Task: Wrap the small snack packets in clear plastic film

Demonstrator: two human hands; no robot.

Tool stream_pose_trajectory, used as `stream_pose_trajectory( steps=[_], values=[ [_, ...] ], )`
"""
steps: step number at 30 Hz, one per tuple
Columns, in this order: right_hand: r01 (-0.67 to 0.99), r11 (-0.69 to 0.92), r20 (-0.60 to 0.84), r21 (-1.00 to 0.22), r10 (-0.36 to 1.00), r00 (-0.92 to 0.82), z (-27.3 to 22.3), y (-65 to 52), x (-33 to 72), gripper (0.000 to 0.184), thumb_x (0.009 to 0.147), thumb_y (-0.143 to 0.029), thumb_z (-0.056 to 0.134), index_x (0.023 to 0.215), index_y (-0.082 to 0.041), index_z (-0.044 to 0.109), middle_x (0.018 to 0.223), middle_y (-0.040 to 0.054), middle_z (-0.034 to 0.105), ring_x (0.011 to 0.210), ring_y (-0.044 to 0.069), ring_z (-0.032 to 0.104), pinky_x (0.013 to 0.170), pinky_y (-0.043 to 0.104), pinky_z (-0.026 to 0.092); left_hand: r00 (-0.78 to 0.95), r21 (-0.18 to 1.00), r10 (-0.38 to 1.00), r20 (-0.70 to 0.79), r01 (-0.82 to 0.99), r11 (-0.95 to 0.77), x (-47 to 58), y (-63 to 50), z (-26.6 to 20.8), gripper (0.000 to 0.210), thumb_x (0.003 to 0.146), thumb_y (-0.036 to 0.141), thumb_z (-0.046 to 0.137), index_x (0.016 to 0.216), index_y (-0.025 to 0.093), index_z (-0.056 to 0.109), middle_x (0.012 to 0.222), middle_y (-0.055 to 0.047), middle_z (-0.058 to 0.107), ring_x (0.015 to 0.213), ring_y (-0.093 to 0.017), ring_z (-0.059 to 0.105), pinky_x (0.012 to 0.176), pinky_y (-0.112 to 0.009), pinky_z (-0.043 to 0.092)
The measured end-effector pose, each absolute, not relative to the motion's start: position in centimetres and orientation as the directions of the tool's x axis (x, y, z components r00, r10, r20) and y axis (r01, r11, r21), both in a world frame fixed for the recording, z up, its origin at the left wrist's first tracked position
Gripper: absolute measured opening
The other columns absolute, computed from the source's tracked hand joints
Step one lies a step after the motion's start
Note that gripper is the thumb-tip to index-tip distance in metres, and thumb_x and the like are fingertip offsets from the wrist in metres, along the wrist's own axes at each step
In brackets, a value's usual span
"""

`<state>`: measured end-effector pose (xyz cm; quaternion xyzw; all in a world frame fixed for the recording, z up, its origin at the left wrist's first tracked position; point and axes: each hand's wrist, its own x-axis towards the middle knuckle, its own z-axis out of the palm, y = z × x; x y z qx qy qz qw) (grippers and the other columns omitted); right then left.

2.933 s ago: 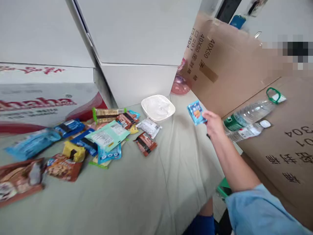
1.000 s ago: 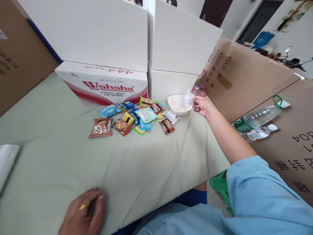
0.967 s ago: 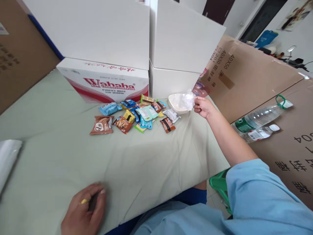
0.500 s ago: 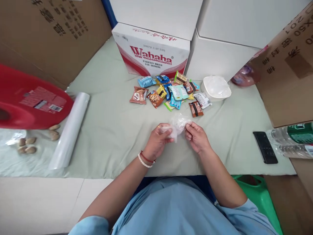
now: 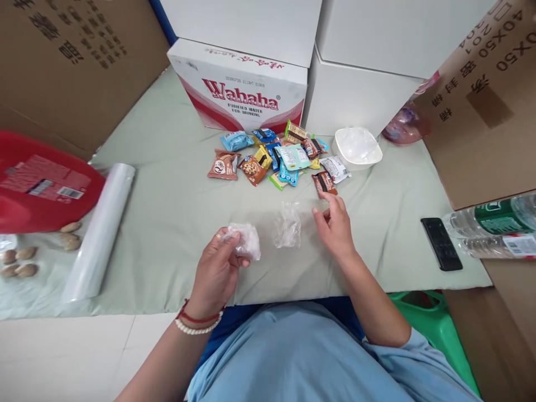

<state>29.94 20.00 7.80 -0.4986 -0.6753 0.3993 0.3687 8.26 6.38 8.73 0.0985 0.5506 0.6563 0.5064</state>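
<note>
Left hand (image 5: 220, 265) pinches crumpled film (image 5: 248, 241) — likely separating it from second film (image 5: 288, 228) on bench (image 5: 167, 218) — right hand (image 5: 336, 230) empty, fingers apart.

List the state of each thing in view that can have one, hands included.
Left hand: closed on crumpled clear plastic
Right hand: fingers apart, holding nothing
Loose plastic piece: crumpled, lying between the hands, touching neither
White bowl: upright, clear plastic inside
Snack packets: piled, no opening visible
Plastic roll: rolled up, lying flat
Phone: lying flat, dark
Bottles: on their sides
</note>
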Motion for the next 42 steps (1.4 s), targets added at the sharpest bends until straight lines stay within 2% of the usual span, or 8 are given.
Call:
stream_pose_trajectory(
  steps=[7, 12, 15, 18, 25, 29, 35, 42],
  values=[
    [0.204, 0.464, 0.197, -0.862, 0.678, -0.708, 8.5, 14.7, 30.7, 0.033, 0.097, -0.040, 0.071, 0.130, -0.041, 0.073, 0.120, 0.0068, 0.071, 0.101, 0.025, 0.070, 0.085, 0.041, 0.061, -0.064, 0.858, 0.933, -0.354, -0.418, 0.298, 13.2, 7.1, 8.5, 0.057, 0.090, 0.073, 0.068, 0.114, 0.022, 0.063, 0.114, -0.007, 0.068, 0.097, -0.021, 0.069, 0.075, -0.034, 0.066],
    [0.394, 0.321, 0.217, -0.861, 0.933, -0.288, 8.8, 19.0, 34.4, 0.014, 0.096, -0.045, 0.068, 0.101, -0.036, 0.077, 0.097, 0.0040, 0.071, 0.090, 0.025, 0.067, 0.082, 0.041, 0.057, -0.201, 0.993, 0.979, -0.036, 0.099, 0.057, 14.6, 9.7, 8.1, 0.049, 0.102, 0.057, 0.058, 0.139, 0.024, 0.055, 0.134, -0.013, 0.062, 0.110, -0.026, 0.070, 0.087, -0.041, 0.064],
    [0.545, 0.216, 0.334, -0.810, 0.934, 0.126, 10.3, 26.0, 37.6, 0.026, 0.098, -0.049, 0.061, 0.111, -0.031, 0.075, 0.106, 0.0063, 0.067, 0.098, 0.026, 0.063, 0.087, 0.040, 0.054, -0.104, 0.836, 0.960, 0.259, 0.521, -0.170, 16.5, 12.5, 7.1, 0.044, 0.100, 0.037, 0.063, 0.142, 0.024, 0.059, 0.150, -0.018, 0.055, 0.137, -0.035, 0.057, 0.111, -0.055, 0.052],
    [0.796, 0.226, 0.513, -0.562, 0.850, 0.121, 11.2, 34.3, 38.7, 0.025, 0.093, -0.040, 0.066, 0.106, -0.023, 0.079, 0.125, 0.0134, 0.062, 0.121, 0.032, 0.055, 0.105, 0.046, 0.047, 0.229, 0.612, 0.945, 0.232, 0.721, -0.325, 19.2, 15.1, 5.6, 0.047, 0.094, 0.025, 0.072, 0.140, 0.028, 0.064, 0.166, -0.016, 0.044, 0.157, -0.042, 0.034, 0.125, -0.073, 0.028],
    [0.924, 0.332, -0.025, -0.189, 0.939, -0.342, 10.2, 45.1, 35.6, 0.023, 0.099, -0.024, 0.060, 0.097, -0.017, 0.082, 0.103, 0.0145, 0.075, 0.115, 0.031, 0.056, 0.103, 0.042, 0.043, 0.306, 0.537, 0.948, 0.094, 0.786, -0.306, 20.0, 15.9, 2.0, 0.036, 0.095, 0.014, 0.061, 0.129, 0.016, 0.070, 0.155, -0.020, 0.057, 0.149, -0.034, 0.050, 0.127, -0.060, 0.035],
    [0.898, 0.366, -0.127, -0.246, 0.906, -0.404, 10.4, 44.9, 36.8, 0.031, 0.103, -0.035, 0.058, 0.091, -0.018, 0.082, 0.096, 0.0100, 0.079, 0.097, 0.025, 0.066, 0.091, 0.034, 0.048, 0.238, 0.615, 0.950, 0.204, 0.723, -0.314, 17.4, 13.9, 0.9, 0.035, 0.091, 0.005, 0.050, 0.113, 0.019, 0.074, 0.143, -0.015, 0.068, 0.140, -0.030, 0.058, 0.122, -0.056, 0.045],
    [0.705, 0.476, 0.305, -0.526, 0.879, -0.366, 8.7, 36.2, 40.2, 0.038, 0.101, -0.047, 0.056, 0.101, -0.019, 0.082, 0.105, 0.0118, 0.080, 0.105, 0.028, 0.071, 0.098, 0.040, 0.053, 0.092, 0.623, 0.967, 0.237, 0.750, -0.225, 16.1, 10.3, 1.4, 0.048, 0.083, 0.011, 0.054, 0.128, 0.019, 0.065, 0.147, -0.017, 0.063, 0.143, -0.032, 0.056, 0.123, -0.058, 0.042],
    [0.382, -0.167, -0.273, -0.909, 0.931, -0.241, 4.7, 24.4, 40.4, 0.049, 0.084, -0.066, 0.072, 0.096, -0.018, 0.077, 0.080, 0.0054, 0.075, 0.059, 0.015, 0.064, 0.054, 0.028, 0.052, 0.027, 0.581, 0.989, 0.142, 0.807, -0.106, 18.0, 10.7, 2.8, 0.021, 0.102, 0.029, 0.051, 0.109, 0.021, 0.069, 0.131, -0.015, 0.072, 0.142, -0.036, 0.057, 0.123, -0.070, 0.032]
  ],
)
